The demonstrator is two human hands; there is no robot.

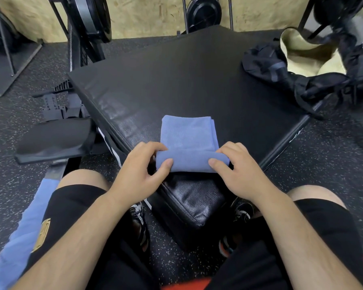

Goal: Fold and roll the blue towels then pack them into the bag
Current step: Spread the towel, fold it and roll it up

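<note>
Pinching the blue towel's (189,143) rolled near end, left hand (138,170) and right hand (239,170) each keep a curled grip.

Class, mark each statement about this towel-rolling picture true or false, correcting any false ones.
1. The left hand and right hand both grip the blue towel's rolled end. True.
2. The blue towel is fully rolled. False: only its near end is rolled; the rest lies flat on the black pad.
3. The bag sits open at the pad's far right corner. True.
4. A blue towel shows inside the bag. False: only pale lining shows.
5. A second blue towel lies beside the left thigh. True.
</note>
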